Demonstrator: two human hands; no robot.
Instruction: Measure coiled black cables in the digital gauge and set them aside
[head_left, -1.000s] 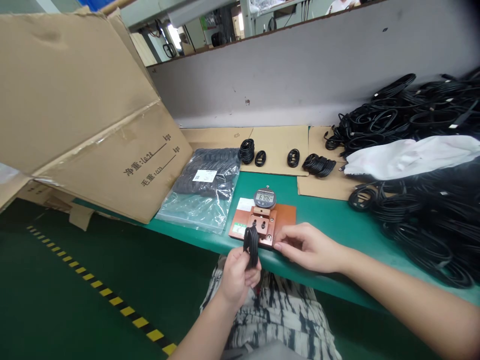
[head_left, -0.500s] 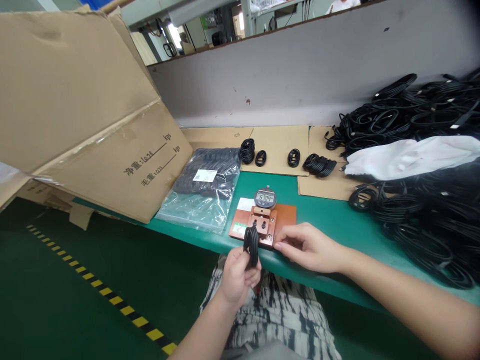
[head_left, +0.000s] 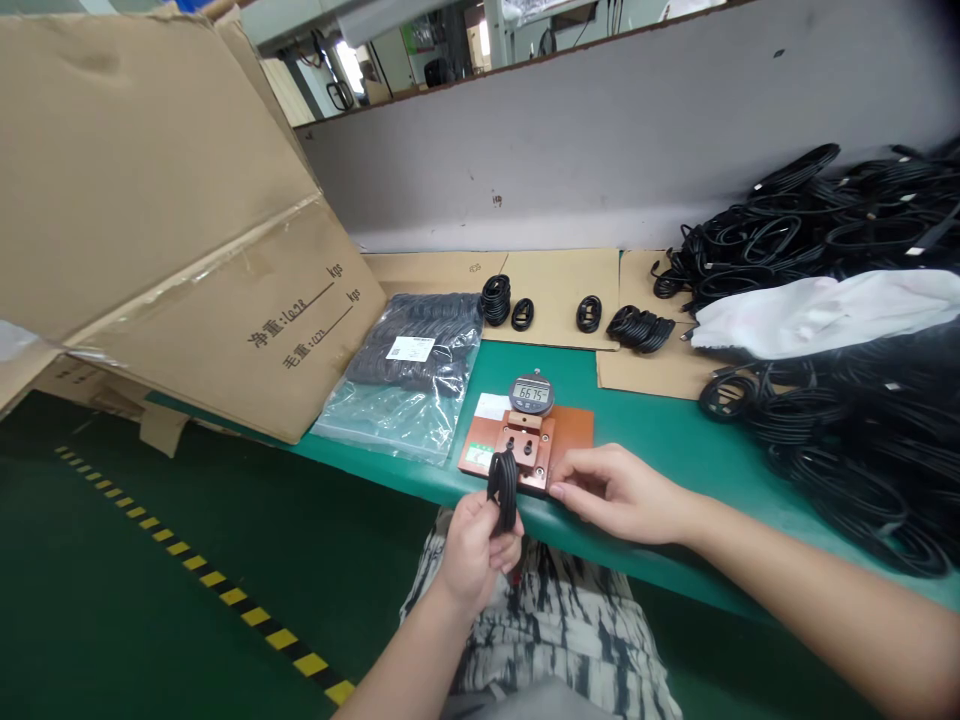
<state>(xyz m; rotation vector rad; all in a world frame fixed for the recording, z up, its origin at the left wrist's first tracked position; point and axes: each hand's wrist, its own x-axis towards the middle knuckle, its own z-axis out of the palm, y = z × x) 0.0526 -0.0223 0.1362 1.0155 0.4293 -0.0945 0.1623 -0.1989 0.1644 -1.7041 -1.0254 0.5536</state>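
My left hand (head_left: 480,560) is closed around a coiled black cable (head_left: 503,490), held upright at the front of a copper-coloured measuring fixture (head_left: 525,450). A round digital gauge (head_left: 532,393) tops the fixture; its display seems to read 66.75. My right hand (head_left: 615,495) rests on the green table at the fixture's front right corner. Its thumb and forefinger are pinched by the base's edge; whatever lies between the fingertips is hidden.
A clear bag of coiled cables (head_left: 416,350) lies left of the fixture, beside a large cardboard box (head_left: 285,320). Small cable coils (head_left: 589,314) stand on cardboard behind. To the right, a big pile of black cables (head_left: 825,430) has a white cloth (head_left: 825,315) on it.
The gauge reading has dropped from about 67.04 to 66.75. Both hands and the held cable stay in nearly the same place.
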